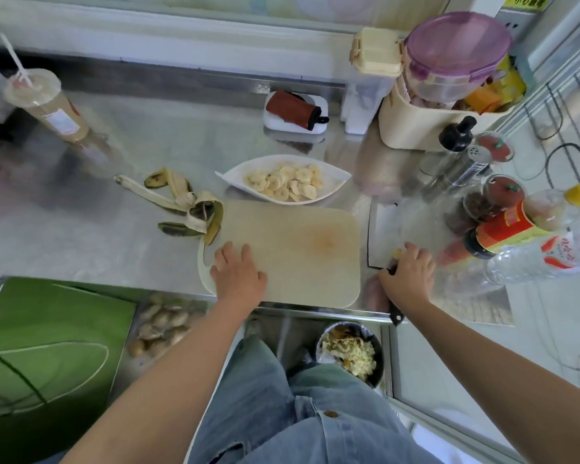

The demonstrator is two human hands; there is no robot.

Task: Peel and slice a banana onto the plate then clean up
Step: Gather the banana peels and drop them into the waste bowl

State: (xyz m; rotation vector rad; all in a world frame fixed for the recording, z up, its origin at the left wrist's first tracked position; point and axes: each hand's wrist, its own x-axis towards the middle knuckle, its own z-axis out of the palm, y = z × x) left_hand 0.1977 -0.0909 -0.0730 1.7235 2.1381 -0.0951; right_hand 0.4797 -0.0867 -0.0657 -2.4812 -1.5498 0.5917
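Note:
Several banana slices (287, 184) lie on a white leaf-shaped plate (335, 177) behind the pale cutting board (302, 249). The empty banana peel (185, 204) lies spread on the steel counter at the board's far left corner. My left hand (236, 274) rests flat on the board's near left part, fingers apart. My right hand (406, 274) grips the black handle of a cleaver (385, 236), whose broad blade lies flat on the counter just right of the board.
A bin (350, 353) with food scraps stands on the floor below the counter edge. Sauce bottles and spice jars (503, 226) crowd the right side. A drink cup with straw (44, 105) stands far left. A sponge dish (295, 113) and storage tubs sit at the back.

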